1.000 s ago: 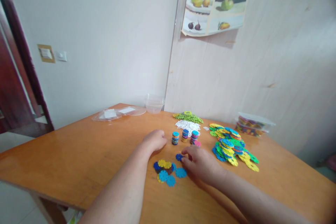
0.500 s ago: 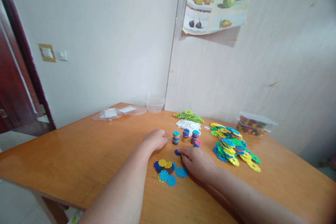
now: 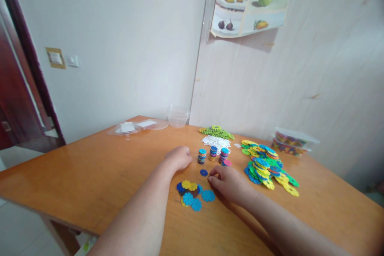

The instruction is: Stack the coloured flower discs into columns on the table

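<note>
My left hand (image 3: 179, 158) rests on the table in a loose fist, left of a short stack of coloured flower-shaped discs (image 3: 201, 157); nothing shows in it. A single dark blue disc (image 3: 204, 173) lies flat in front of the stacks. Just right of it, my right hand (image 3: 229, 184) hovers low with thumb and forefinger curled, slightly apart, and not touching the disc. Two more stacks, one in the middle (image 3: 213, 153) and one at right (image 3: 223, 155), stand behind. A pink-topped stack (image 3: 227, 163) is partly hidden by my right hand. Nearer me lie loose yellow, brown and blue discs (image 3: 188, 199).
A large heap of mixed discs (image 3: 265, 168) spreads at right. Farther back are white pieces (image 3: 216, 143), green pieces (image 3: 216, 133), a clear tub (image 3: 178, 117), clear lids (image 3: 124, 129) and filled plastic boxes (image 3: 291, 143). The wooden table (image 3: 114, 168) meets the wall behind.
My right hand has let go of the dark blue disc and drawn back slightly to the right. The disc now lies uncovered. The left hand stays in place; the view has shifted a little.
</note>
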A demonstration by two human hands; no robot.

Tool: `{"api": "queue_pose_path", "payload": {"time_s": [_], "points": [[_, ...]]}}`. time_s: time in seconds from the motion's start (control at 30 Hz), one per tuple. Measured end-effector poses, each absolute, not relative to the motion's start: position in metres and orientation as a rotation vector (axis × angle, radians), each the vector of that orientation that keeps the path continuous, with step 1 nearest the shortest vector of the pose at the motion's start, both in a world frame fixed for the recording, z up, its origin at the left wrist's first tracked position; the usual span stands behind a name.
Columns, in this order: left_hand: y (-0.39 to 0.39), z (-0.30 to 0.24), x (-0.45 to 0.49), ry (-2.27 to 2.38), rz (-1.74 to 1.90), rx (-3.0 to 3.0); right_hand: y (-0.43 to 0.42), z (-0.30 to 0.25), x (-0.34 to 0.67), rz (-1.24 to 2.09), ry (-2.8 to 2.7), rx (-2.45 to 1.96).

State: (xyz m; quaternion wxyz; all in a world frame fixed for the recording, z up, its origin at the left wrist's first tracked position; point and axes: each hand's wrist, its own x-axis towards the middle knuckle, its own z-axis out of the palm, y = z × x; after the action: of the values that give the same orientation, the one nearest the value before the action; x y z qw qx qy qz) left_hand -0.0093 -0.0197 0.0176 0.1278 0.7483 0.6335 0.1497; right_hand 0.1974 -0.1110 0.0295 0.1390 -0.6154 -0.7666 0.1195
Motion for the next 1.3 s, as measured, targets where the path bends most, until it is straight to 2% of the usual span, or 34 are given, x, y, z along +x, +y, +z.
{"api": "queue_pose_path", "payload": {"time_s": [0.33, 0.7, 0.93, 1.17, 1.3], "points": [[-0.022, 0.021, -0.009, 1.837, 0.437, 2.171, -0.103, 0.019, 0.197, 0.501, -2.14, -1.783], [-0.025, 0.024, -0.009, 1.823, 0.417, 2.17, -0.095, 0.023, 0.182, 0.309, -2.168, -1.68], [-0.027, 0.027, -0.008, 1.826, 0.414, 2.165, -0.085, 0.02, 0.182, 0.381, -2.181, -1.626], [-0.027, 0.026, -0.008, 1.84, 0.398, 2.162, -0.112, 0.035, 0.197, 0.729, -2.205, -1.532], [-0.023, 0.023, -0.008, 1.844, 0.396, 2.169, -0.13, 0.038, 0.203, 0.81, -2.297, -1.487]]}}
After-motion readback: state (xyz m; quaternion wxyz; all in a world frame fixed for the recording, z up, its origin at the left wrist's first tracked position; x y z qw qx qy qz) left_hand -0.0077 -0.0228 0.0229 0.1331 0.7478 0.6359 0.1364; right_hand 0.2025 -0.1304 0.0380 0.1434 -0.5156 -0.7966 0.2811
